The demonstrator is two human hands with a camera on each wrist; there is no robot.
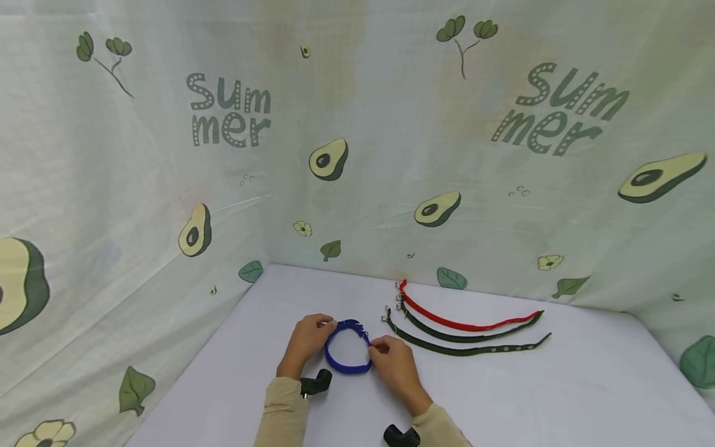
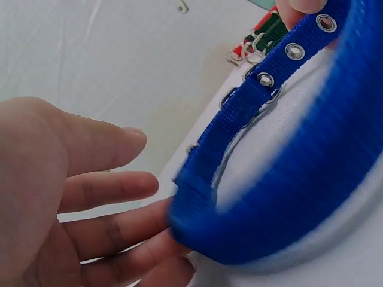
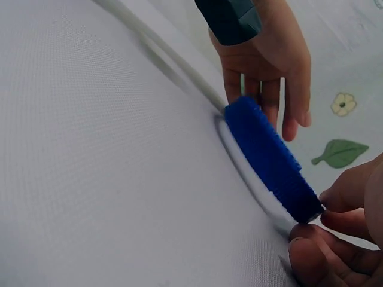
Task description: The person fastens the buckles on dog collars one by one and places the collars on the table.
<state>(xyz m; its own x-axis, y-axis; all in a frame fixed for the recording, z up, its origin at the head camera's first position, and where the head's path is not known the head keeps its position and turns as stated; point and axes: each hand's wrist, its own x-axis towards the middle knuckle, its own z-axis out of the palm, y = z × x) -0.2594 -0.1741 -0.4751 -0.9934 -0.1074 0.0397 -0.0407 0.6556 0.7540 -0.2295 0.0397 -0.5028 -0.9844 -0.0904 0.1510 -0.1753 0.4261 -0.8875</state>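
Blue collar (image 1: 349,370): it is formed into a ring between the two hands, at the worktop (image 1: 530,391), nearer to the left edge than to the right one; if it rests there fully, I cannot tell.
Eyelets (image 2: 294,52): metal, in a row along the blue band.
Left hand (image 1: 308,340): loosely spread, gripping nothing; some fingers touch the outer side of the collar, the thumb is apart.
Right hand (image 1: 395,365): thumb and fingers pinch the collar at its right side.
Dark green straps (image 1: 460,352): two, lying curved, metal fittings at their left ends.
Red strap (image 1: 458,325): behind them, closest to the back edge.
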